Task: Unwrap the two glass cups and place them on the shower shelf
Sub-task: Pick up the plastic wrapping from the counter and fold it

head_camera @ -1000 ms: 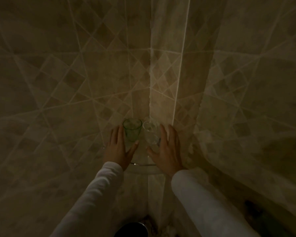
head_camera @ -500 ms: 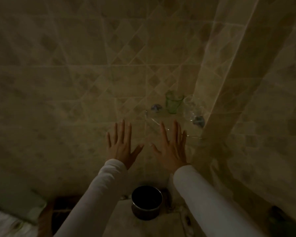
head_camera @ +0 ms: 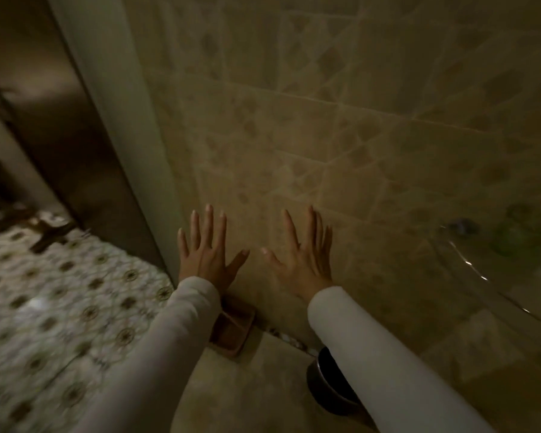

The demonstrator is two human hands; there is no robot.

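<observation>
My left hand (head_camera: 207, 249) and my right hand (head_camera: 303, 254) are held out in front of the tiled wall, fingers straight and spread, holding nothing. Far to the right, the glass corner shelf (head_camera: 469, 267) shows as a curved clear rim. A green glass cup (head_camera: 519, 235) stands on it, dim and blurred. The second, clear cup cannot be made out at the frame's right edge. Both hands are well left of the shelf and apart from it.
A dark round metal pot (head_camera: 325, 382) sits on the floor under my right sleeve. A reddish soap dish (head_camera: 235, 329) lies at the wall's foot. A pale door frame (head_camera: 116, 120) rises at left, with patterned floor tiles (head_camera: 44, 307) beyond.
My hands have come off the two cups and drawn back empty. The view has swung left, so the shelf with the cups has slid to the right edge.
</observation>
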